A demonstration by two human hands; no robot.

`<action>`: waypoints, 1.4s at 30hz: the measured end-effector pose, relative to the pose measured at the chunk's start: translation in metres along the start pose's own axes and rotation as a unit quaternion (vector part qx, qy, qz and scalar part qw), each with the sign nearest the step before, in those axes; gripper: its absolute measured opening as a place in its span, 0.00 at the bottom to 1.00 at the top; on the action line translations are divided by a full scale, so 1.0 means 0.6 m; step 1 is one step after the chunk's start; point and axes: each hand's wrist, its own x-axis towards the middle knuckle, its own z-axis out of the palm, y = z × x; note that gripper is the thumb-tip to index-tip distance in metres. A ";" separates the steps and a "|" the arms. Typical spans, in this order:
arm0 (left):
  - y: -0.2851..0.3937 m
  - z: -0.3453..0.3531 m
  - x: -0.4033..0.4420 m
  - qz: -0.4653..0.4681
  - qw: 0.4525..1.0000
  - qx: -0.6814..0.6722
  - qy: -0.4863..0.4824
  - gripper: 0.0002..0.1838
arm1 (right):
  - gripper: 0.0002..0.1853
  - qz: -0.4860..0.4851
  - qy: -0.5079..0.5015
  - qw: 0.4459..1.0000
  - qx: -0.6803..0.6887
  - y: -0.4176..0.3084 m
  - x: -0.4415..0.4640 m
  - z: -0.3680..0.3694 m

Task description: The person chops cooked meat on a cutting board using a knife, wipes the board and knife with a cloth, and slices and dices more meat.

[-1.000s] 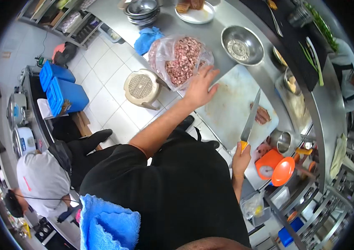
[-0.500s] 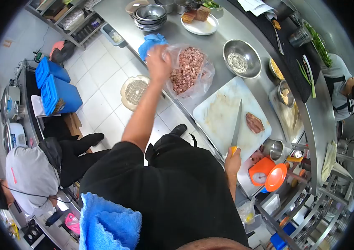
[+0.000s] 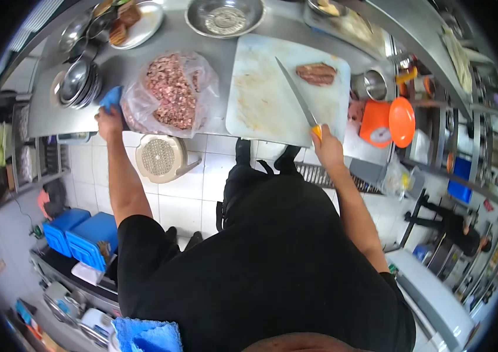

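Observation:
My left hand (image 3: 110, 122) is closed on a blue cloth (image 3: 111, 98) near the front edge of the steel counter. Just right of the cloth lies an open plastic bag (image 3: 137, 97) of chopped meat (image 3: 172, 88). My right hand (image 3: 327, 145) grips the yellow handle of a long knife (image 3: 297, 94), whose blade lies over the white cutting board (image 3: 255, 88) and points away from me. To the right of the blade, a piece of meat (image 3: 317, 74) rests on the board.
Stacked metal bowls (image 3: 79, 85) stand left of the cloth. Behind are a white plate (image 3: 146, 29) with food and a wide metal bowl (image 3: 225, 17). An orange scale (image 3: 376, 123) and a metal pot (image 3: 372, 85) sit right of the board. A stool (image 3: 160, 158) stands below the counter.
My left hand has moved left past the meat bag and taken hold of the blue cloth. The view has turned. The knife remains in my right hand over the board.

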 end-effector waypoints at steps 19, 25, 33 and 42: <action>0.808 -0.022 -0.295 0.501 0.834 -0.231 0.022 0.22 | 0.20 0.062 0.093 0.977 0.180 0.106 -0.213 -0.106; 0.828 0.052 -0.301 0.501 0.853 -0.132 -0.060 0.22 | 0.14 0.176 0.078 0.926 0.323 0.160 -0.329 -0.075; 0.765 -0.042 -0.487 0.350 0.922 -0.037 -0.161 0.24 | 0.17 0.154 0.069 0.932 0.320 0.243 -0.373 -0.085; 0.811 -0.060 -0.677 0.262 0.949 -0.072 -0.158 0.25 | 0.18 0.101 0.063 0.937 0.329 0.310 -0.379 -0.083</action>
